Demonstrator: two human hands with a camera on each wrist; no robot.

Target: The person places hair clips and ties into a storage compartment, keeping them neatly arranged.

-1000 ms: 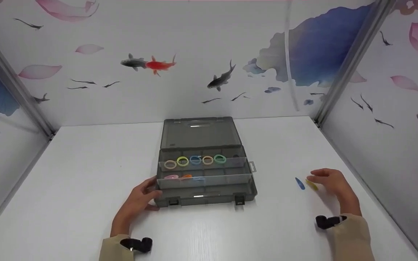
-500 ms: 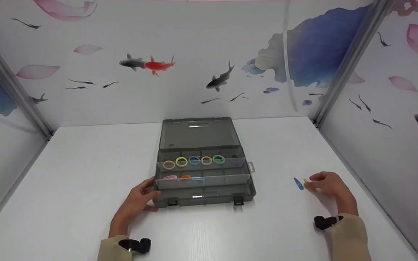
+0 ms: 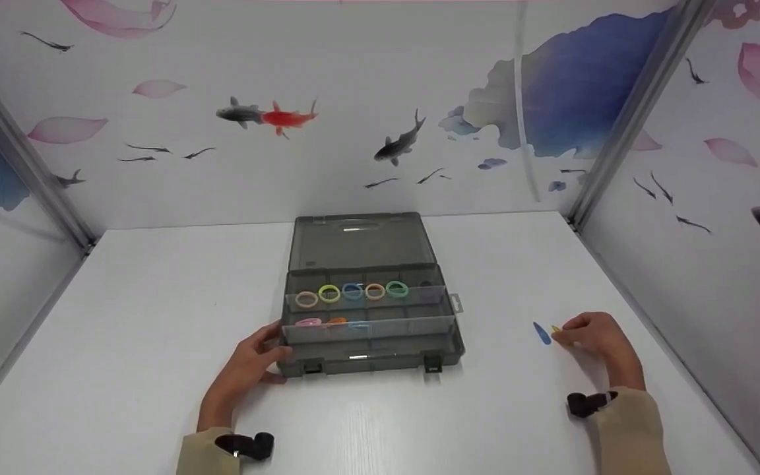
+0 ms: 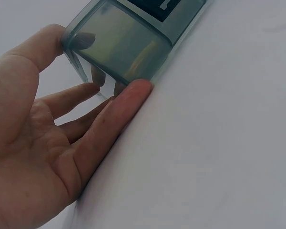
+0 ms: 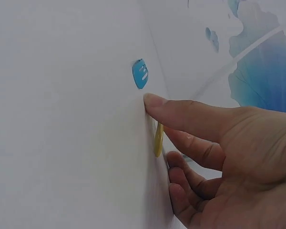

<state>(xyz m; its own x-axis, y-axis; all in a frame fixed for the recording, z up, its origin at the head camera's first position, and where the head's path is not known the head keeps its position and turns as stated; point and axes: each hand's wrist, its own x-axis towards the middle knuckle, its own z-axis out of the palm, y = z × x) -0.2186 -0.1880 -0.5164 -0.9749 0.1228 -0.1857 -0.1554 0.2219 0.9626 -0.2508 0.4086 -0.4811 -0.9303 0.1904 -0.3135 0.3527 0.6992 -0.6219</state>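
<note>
A grey translucent compartment box [image 3: 373, 363] lies on the white table with its lid raised. My left hand [image 3: 245, 363] grips its front left corner; in the left wrist view the thumb [image 4: 52, 38] is at the rim and the fingertips are against the wall. On the right, my right hand [image 3: 601, 336] pinches a yellow hair clip [image 5: 158, 140] between thumb and fingers, low at the tabletop. A blue snap hair clip [image 3: 541, 333] lies just left of those fingertips. In the box's back row are several coloured hair ties [image 3: 352, 291]; pink [image 3: 309, 322], orange and blue clips occupy the middle row.
The lid [image 3: 361, 244] leans back near the printed rear wall [image 3: 353, 79]. Side walls with metal corner posts [image 3: 644, 99] enclose the table [image 3: 156, 297]. A hanging tab [image 3: 457, 303] sticks out from the box's right side. Each wrist wears a black camera [image 3: 254, 446].
My right thumb and fingers have closed on the yellow clip, which lay uncovered beneath them before. The left hand and the box hold their place.
</note>
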